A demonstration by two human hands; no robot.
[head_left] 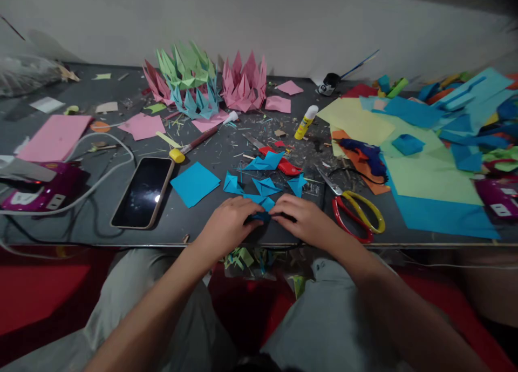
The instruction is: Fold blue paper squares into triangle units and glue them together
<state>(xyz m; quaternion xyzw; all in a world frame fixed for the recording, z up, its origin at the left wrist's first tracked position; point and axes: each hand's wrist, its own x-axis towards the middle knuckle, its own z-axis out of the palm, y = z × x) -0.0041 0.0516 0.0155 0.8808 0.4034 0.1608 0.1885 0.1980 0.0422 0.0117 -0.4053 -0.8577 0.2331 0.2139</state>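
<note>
Between both hands, near the table's front edge, is a piece of folded blue paper (264,203). My left hand (230,218) is closed on its left side, with thumb and fingers pinching it. My right hand (297,215) pinches the right side of the same paper. Fingers hide much of the fold. Just beyond lie several more folded blue pieces (266,187), some pointed. To the left is a small stack of blue paper squares (195,184). A red-handled cutter (288,167) lies behind the folded pieces.
Scissors (358,212) lie right of my right hand, a phone (143,193) at left. Pink (245,86) and green (188,64) folded-paper crowns stand near the wall. A glue stick (306,122) stands mid-table; a glue gun (366,157) and coloured sheets (441,172) cover the right.
</note>
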